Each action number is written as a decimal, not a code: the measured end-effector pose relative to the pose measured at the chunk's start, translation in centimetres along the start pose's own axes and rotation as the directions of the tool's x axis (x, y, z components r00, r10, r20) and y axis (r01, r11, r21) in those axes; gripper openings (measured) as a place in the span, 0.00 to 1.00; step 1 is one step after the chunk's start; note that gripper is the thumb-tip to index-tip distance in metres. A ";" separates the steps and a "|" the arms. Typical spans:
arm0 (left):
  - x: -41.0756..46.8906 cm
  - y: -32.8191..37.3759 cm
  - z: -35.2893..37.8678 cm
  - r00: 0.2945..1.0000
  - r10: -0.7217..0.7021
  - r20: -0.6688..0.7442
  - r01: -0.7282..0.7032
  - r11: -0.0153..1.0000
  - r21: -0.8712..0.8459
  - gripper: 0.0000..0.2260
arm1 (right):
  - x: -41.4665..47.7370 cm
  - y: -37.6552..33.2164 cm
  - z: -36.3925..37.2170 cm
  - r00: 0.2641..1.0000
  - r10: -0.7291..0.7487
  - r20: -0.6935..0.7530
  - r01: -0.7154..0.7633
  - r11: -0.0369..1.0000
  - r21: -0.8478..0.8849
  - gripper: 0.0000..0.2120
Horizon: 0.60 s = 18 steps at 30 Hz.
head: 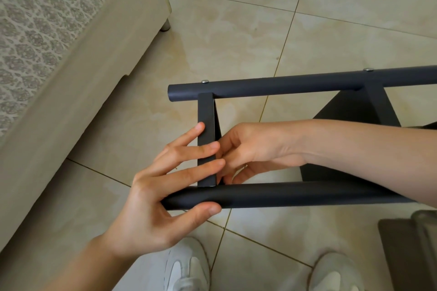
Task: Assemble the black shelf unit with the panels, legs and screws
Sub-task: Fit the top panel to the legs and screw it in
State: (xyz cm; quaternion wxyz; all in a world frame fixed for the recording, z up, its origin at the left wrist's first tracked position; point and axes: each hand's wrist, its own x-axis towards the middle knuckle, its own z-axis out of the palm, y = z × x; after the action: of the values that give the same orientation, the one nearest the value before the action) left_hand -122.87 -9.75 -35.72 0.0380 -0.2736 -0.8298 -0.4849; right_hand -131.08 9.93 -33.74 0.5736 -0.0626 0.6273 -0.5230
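Left hand (pixel 153 198) grips leg (pixel 307 196), right hand (pixel 255 146) holds panel (pixel 206 113).

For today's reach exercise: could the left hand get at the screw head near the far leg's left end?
Probably yes: the screw head sits uncovered atop the far leg; the left hand must first release the near leg.

right hand (pixel 250 146): fingertips hidden behind the panel (pixel 206 113); any held thing cannot be told
near leg (pixel 295 197), far leg (pixel 283 87): run off the right edge
shoes (pixel 186 269): cut by the bottom edge
grey thing (pixel 406 243): blurred, cut off
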 end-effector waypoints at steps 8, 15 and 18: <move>0.1 0.0 0.0 1.000 0.003 0.002 -0.003 1.000 0.001 0.22 | 0.1 0.1 0.2 0.997 0.047 0.056 -0.049 0.998 0.038 0.07; 0.1 0.0 0.0 1.000 0.002 -0.004 -0.002 1.000 -0.003 0.22 | 0.1 0.0 0.0 0.993 0.076 0.093 -0.083 0.994 0.077 0.06; 0.1 0.1 0.0 1.000 0.001 -0.001 -0.001 1.000 -0.002 0.21 | 0.1 0.0 0.0 0.992 0.082 0.096 -0.090 0.993 0.077 0.06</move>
State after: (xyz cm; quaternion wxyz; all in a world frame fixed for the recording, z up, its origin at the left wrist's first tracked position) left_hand -122.88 -9.71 -35.61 0.0382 -0.2737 -0.8292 -0.4858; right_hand -131.10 9.83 -33.79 0.6263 -0.0365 0.5803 -0.5193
